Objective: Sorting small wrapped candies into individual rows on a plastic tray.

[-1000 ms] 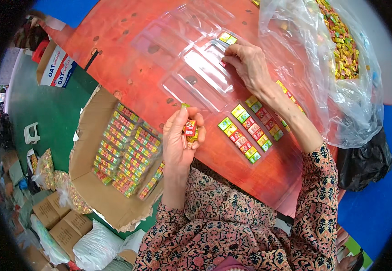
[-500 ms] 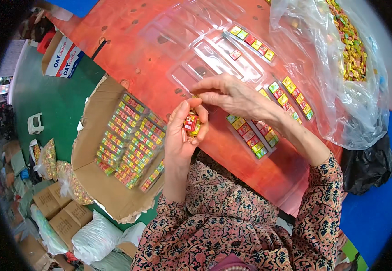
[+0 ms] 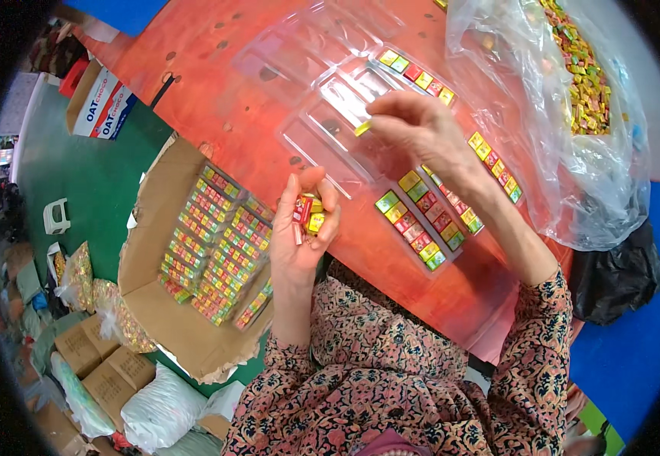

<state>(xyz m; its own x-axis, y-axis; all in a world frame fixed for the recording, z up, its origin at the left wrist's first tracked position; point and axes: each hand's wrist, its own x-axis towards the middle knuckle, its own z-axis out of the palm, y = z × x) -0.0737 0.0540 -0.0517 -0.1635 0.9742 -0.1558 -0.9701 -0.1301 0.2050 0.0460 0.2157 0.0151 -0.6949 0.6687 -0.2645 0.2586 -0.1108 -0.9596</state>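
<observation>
Cupped with curled fingers, my left hand [image 3: 293,247] holds a few small wrapped sweets [image 3: 307,216], red and yellow. Up and to its right, my right hand [image 3: 425,133] pinches one yellow wrapped sweet [image 3: 362,128] between thumb and fingers. That sweet hangs over a clear plastic tray [image 3: 316,152] with long narrow compartments. Some compartments nearer me hold rows of red, yellow and green sweets [image 3: 412,230], and another row [image 3: 417,74] lies at the far side. My right hand and forearm hide part of the tray.
A cardboard box [image 3: 170,319] with packed sweet trays stands left of the red table [image 3: 201,83]. On the right, a clear plastic bag [image 3: 489,53] holds loose sweets [image 3: 588,91], with a black bag [image 3: 615,285] below. Brown cartons [image 3: 121,372] and sacks sit at lower left.
My right hand has moved away from my left hand, up and to the right over the tray, carrying a yellow sweet. The left hand stays nearly in place, still holding sweets.
</observation>
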